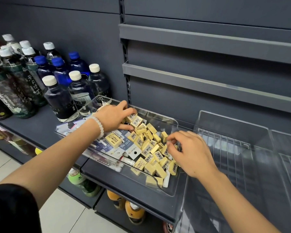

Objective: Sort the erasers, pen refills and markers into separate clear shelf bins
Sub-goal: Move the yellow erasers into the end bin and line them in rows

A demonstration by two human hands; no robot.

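A clear bin on the grey shelf holds several small yellow erasers with barcodes, flat pen refill packs and white markers mixed together. My left hand, with a white bead bracelet at the wrist, reaches into the far left of the bin, its fingers curled round several erasers. My right hand is at the bin's right side, its fingertips pinching erasers from the pile. An empty clear bin stands right beside it.
Several bottles with white and blue caps crowd the shelf to the left of the bin. Another clear bin sits at the far right. Empty grey shelf rails hang above. Lower shelves hold more bottles.
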